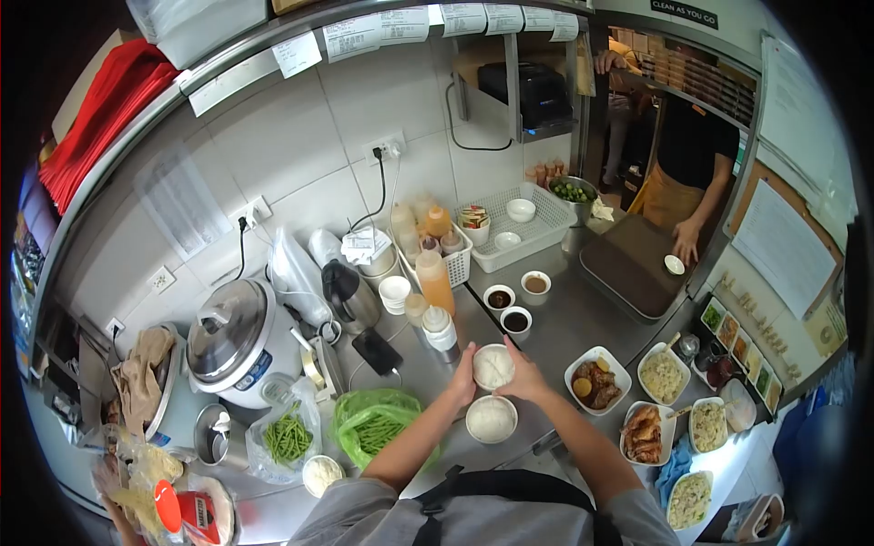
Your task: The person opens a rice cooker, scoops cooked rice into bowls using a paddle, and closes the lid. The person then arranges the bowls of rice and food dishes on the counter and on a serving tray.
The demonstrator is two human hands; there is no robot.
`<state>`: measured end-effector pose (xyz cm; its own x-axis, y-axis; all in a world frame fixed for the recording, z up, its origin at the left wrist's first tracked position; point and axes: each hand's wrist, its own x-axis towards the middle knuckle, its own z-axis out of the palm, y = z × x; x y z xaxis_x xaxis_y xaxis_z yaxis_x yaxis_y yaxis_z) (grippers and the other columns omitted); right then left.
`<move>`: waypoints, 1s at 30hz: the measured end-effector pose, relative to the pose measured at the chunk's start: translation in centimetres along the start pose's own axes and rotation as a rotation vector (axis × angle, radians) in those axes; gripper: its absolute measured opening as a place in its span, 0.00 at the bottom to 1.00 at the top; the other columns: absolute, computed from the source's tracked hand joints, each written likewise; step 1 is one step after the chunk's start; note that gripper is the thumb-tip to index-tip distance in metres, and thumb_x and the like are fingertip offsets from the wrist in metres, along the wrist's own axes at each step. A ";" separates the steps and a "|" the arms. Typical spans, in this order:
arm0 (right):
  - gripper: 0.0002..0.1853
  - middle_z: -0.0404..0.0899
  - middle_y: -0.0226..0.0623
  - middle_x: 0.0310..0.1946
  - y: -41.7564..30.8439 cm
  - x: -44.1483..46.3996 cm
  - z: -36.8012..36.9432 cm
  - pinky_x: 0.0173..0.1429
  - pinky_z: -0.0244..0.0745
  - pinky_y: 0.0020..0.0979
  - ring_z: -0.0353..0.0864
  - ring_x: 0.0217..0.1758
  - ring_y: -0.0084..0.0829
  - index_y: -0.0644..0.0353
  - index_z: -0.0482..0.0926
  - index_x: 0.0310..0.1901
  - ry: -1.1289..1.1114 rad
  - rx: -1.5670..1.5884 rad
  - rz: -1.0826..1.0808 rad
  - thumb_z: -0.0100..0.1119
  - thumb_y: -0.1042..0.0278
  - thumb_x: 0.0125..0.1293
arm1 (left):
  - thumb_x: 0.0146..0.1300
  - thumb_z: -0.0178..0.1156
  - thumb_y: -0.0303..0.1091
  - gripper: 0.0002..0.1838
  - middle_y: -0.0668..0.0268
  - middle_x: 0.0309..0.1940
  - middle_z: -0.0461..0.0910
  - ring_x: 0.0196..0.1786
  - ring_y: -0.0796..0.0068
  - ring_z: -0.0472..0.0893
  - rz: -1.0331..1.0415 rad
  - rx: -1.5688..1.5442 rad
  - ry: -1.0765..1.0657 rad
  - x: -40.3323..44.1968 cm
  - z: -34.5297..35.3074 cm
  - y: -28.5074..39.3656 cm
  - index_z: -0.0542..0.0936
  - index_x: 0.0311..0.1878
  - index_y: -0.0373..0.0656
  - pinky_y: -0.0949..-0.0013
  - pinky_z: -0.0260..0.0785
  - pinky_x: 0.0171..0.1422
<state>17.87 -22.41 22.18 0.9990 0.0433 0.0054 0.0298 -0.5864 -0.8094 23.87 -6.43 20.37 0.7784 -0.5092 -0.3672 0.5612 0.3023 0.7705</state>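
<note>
Between my left hand (463,375) and my right hand (523,371) is a white bowl of rice (494,367), gripped at its sides. Just below it on the steel counter sits a second bowl of rice (492,419), close to the first. Beyond my hands stand small cups of dark sauce (516,320) and a cup of brown sauce (535,284). A white-capped squeeze bottle (439,329) is left of my left hand. My fingertips are partly hidden behind the bowl's rim.
Left are a rice cooker (238,341), a phone (376,352) and bags of green beans (373,432). Right are a meat dish (598,382), a chicken dish (644,435) and several bowls of pale food. Another person's hand (686,241) touches a brown tray (628,268).
</note>
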 end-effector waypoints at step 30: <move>0.21 0.82 0.38 0.21 1.2 -23.1 -6.5 0.37 0.77 0.39 0.82 0.27 0.41 0.56 0.84 0.25 0.484 0.075 0.522 0.63 0.44 0.60 | 0.63 0.60 0.21 0.05 0.63 0.40 0.79 0.46 0.74 0.77 0.651 0.767 -0.279 -3.4 12.7 -3.2 0.82 0.41 0.36 0.71 0.70 0.54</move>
<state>-5.00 -29.34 24.93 0.7847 -0.6020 -0.1480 -0.4412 -0.3746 -0.8155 15.84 -15.87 25.77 0.7186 -0.6292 0.2962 -0.3492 0.0419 0.9361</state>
